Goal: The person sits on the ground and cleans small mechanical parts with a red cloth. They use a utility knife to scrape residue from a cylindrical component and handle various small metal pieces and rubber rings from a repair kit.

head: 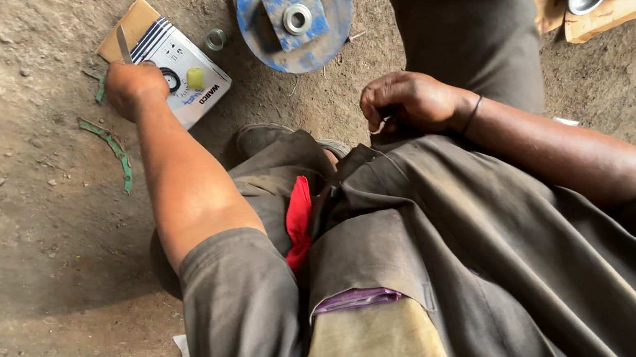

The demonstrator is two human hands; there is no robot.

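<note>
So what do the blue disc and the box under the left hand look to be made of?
Blue disc: likely metal, its blue paint worn off in grey patches, with a bright ring at its centre. Box: cardboard, with a brown flap and a printed white face. The left hand rests on it.

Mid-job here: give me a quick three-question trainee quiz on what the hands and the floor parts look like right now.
1. True or false: the left hand rests on the small carton on the ground.
2. Which colour is the round disc? A red, B blue, C yellow.
3. Fill in: the right hand is closed at the person's ____.

Key: 1 true. 2 B. 3 knee; it pinches something small, too hidden to identify.
</note>
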